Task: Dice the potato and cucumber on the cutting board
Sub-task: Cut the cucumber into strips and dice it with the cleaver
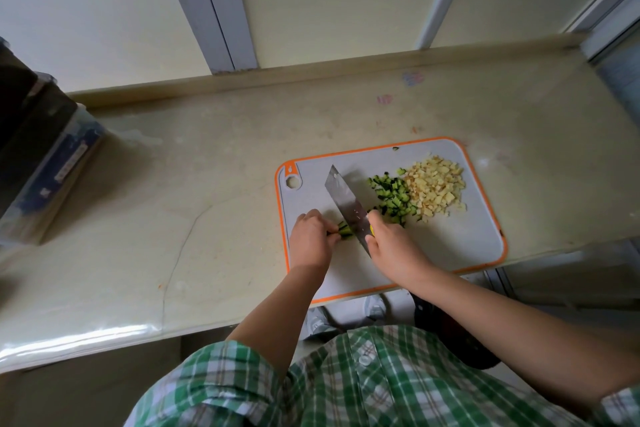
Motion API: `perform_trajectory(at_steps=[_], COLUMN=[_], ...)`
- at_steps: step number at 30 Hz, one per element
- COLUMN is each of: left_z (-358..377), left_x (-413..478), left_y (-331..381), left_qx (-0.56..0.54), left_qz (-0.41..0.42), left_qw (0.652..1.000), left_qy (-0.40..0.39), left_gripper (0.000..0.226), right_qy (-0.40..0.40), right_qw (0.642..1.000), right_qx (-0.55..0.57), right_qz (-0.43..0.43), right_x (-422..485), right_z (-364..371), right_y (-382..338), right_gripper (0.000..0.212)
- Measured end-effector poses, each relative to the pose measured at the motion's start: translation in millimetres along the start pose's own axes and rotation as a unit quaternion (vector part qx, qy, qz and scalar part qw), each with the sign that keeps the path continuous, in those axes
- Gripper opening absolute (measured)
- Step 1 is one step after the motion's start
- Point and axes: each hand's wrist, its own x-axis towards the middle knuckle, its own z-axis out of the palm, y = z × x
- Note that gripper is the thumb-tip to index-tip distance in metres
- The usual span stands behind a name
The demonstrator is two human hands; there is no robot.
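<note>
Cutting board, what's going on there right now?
A person is chopping on the board. The left hand holds a small bunch of cucumber strips while the right hand grips the knife, its blade against them. Piles of diced cucumber and diced potato already lie side by side to the right.

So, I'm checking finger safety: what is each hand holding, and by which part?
The left hand pinches the green cucumber strips at their left end; the right hand grips the broad steel knife by its yellow handle.
</note>
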Motion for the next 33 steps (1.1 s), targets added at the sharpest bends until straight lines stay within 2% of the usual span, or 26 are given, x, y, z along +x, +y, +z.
perform_trajectory(at_steps=[5, 9, 13, 18, 22, 28, 33], left_z=[0.7, 1.0, -1.3, -4.2, -6.5, -6.3, -6.0], left_x=[0.7, 1.7, 1.5, -1.1, -3.5, -3.1, 0.1], left_y=[-1.6, -1.5, -0.7, -3.5, -6.8, -4.7, -4.3], left_qx=[0.0, 0.008, 0.028, 0.072, 0.101, 0.11, 0.1], left_qz=[0.0, -0.011, 0.014, 0.062, 0.094, 0.078, 0.062], left_qw=[1.0, 1.0, 0.999, 0.995, 0.99, 0.991, 0.993], left_qy=[-0.005, -0.011, -0.017, -0.022, -0.024, -0.013, -0.025], left_gripper=[0.01, 0.011, 0.012, 0.018, 0.018, 0.014, 0.011], right_qy=[-0.01, 0.006, 0.025, 0.037, 0.027, -0.013, -0.004], right_qw=[1.0, 0.999, 0.997, 0.999, 1.0, 1.0, 0.998], right_qx=[0.005, -0.034, -0.069, -0.014, 0.008, -0.019, -0.059], right_qz=[0.004, 0.0, -0.012, 0.008, -0.013, -0.014, -0.001], right_x=[-2.1, -3.9, -4.5, 2.8, 1.7, -1.0, -1.0], right_z=[4.6, 15.5, 22.8, 13.4, 1.0, -1.7, 6.8], right_y=[0.4, 3.6, 4.8, 2.7, -1.2, -4.3, -9.1], right_gripper=[0.017, 0.017, 0.023, 0.011, 0.01, 0.012, 0.016])
